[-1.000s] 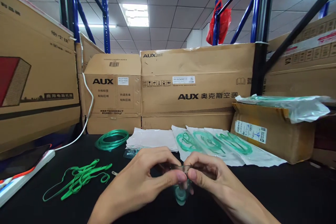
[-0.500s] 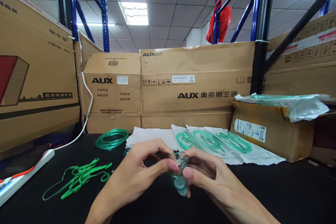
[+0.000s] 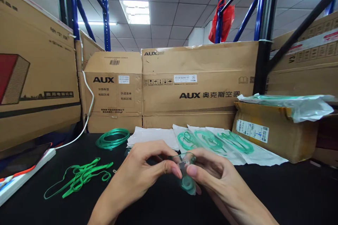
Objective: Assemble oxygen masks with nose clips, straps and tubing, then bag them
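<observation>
A clear greenish oxygen mask is held up between both hands above the black tabletop. My left hand is closed, its thumb and fingers pinching the left edge by a small pale strip on the mask. From the other side, my right hand grips the mask, thumb in front and fingers behind. The right fingertips are largely hidden. Left of my left hand lies a tangle of green elastic straps. Behind it rests a coil of green tubing.
White-backed clear packs with green tubing lie behind my hands, beside a white packet. An open carton at right bears more packs. A white power strip lies at far left. Large AUX boxes wall off the back.
The mask has shifted slightly right and tilted in my hands. My left thumb has moved a little down and right along it. Both hands keep their hold.
</observation>
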Motion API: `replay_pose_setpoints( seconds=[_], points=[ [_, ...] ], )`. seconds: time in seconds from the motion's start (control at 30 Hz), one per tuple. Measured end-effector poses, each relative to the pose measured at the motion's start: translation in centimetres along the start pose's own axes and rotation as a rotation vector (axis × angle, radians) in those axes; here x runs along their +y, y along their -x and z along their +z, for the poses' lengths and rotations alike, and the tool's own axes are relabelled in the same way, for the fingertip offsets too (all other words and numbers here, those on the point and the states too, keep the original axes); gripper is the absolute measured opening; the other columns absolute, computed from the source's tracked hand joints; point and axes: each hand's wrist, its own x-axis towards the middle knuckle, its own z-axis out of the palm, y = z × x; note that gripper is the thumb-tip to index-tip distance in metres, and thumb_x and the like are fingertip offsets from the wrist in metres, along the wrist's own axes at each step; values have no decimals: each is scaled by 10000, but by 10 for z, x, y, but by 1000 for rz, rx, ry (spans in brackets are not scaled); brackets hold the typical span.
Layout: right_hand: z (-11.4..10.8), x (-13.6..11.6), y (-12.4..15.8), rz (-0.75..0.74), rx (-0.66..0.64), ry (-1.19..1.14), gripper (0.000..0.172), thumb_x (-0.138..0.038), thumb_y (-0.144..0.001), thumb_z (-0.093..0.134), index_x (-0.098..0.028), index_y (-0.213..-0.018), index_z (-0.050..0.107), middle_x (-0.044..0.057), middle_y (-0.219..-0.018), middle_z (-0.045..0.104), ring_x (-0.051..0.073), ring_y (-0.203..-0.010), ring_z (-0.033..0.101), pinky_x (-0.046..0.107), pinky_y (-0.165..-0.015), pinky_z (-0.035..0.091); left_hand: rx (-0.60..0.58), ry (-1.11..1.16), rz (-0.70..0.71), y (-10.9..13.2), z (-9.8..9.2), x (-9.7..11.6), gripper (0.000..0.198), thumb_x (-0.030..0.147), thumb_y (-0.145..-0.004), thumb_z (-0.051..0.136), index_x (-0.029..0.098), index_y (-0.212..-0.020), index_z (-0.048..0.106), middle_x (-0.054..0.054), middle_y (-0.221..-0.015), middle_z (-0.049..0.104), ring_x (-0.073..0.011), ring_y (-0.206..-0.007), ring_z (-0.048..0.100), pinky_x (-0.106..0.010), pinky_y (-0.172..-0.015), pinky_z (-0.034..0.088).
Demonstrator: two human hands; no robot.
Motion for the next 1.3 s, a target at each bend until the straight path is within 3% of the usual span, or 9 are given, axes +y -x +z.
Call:
replay_pose_setpoints(
  seconds=[0.27,0.57,0.7,0.9,1.3],
  points=[
    [2,1,2,-25,22,-19,262,-443,-866,801,-208,-797,708,-32,-749,583,133,-705,497,243,-662,422,-13,-45,-18,3,1,3,134,299,-990,700,211,-897,736,41,-845,702,-112,-784,620,-186,-732,470],
    [-1,3,1,-69,110,46,198,-424,-857,816,-237,-893,762,-10,-861,675,154,-811,571,230,-695,462,64,9,-70,1,0,0,70,296,-961,735,275,-912,779,59,-856,713,-110,-812,615,-174,-760,472],
    [0,3,0,-101,144,84,179,-399,-828,841,-238,-825,762,-33,-791,655,131,-724,548,219,-642,453,68,33,-80,1,1,1,67,258,-948,748,282,-932,808,55,-819,721,-116,-791,634,-181,-741,481],
    [-6,8,-1,-159,238,173,158,-387,-809,850,-251,-796,769,-30,-776,690,137,-715,582,227,-648,469,78,3,-8,1,6,0,124,189,-957,732,271,-916,816,48,-865,738,-110,-775,640,-181,-730,494],
    [-11,10,-4,-313,249,356,68,-318,-845,797,-285,-785,798,-7,-790,739,184,-762,622,270,-674,480,105,-124,68,0,9,-3,101,169,-965,724,226,-933,801,27,-873,718,-95,-726,637,-179,-704,502]
  ],
)
